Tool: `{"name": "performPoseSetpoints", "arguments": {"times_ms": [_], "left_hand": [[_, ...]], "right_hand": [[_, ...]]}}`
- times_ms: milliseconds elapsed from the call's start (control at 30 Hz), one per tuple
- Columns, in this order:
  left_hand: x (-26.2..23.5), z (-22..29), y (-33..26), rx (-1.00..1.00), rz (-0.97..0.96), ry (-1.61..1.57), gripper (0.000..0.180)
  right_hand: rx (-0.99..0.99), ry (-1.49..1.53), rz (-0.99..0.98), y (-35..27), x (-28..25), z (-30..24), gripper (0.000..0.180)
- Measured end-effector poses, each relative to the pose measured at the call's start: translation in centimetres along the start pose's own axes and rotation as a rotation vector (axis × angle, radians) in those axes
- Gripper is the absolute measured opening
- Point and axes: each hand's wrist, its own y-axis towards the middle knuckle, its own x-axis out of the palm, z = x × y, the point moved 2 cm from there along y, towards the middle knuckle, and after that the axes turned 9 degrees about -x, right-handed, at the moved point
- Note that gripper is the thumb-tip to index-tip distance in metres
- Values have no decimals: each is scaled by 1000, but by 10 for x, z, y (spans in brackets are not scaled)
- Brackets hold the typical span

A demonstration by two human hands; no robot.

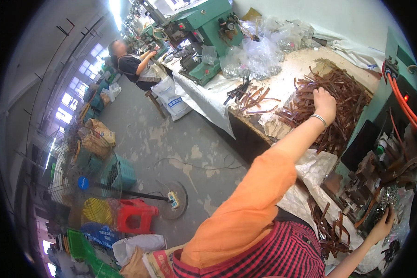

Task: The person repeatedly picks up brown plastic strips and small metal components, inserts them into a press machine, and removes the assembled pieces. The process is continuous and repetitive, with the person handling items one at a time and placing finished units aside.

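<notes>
i see blue characters on white sack (172, 99), pale lettering on fan's blue badge (83, 183); too small to read.

The left arm (245, 204) reaches out long from six o'clock toward two, its forearm (306, 135) bare below the elbow, and I see the left hand (325, 104) back-up with fingers (317, 94) bent downward. Over near four o'clock, the right hand (384, 225) sits lower, fingers partly curled, its forearm (356, 255) slanting up from five o'clock; how tightly either closes I can't make out.
</notes>
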Motion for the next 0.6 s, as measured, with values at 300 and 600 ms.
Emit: {"name": "performPoseSetpoints", "arguments": {"times_ms": [300,600], "left_hand": [[-43,-71,-60,38,232,-922,16],[-45,-15,-131,-7,39,-1618,20]], "right_hand": [[121,101,71,-27,-28,-50,35],[120,667,128,16,31,-115,52]]}}
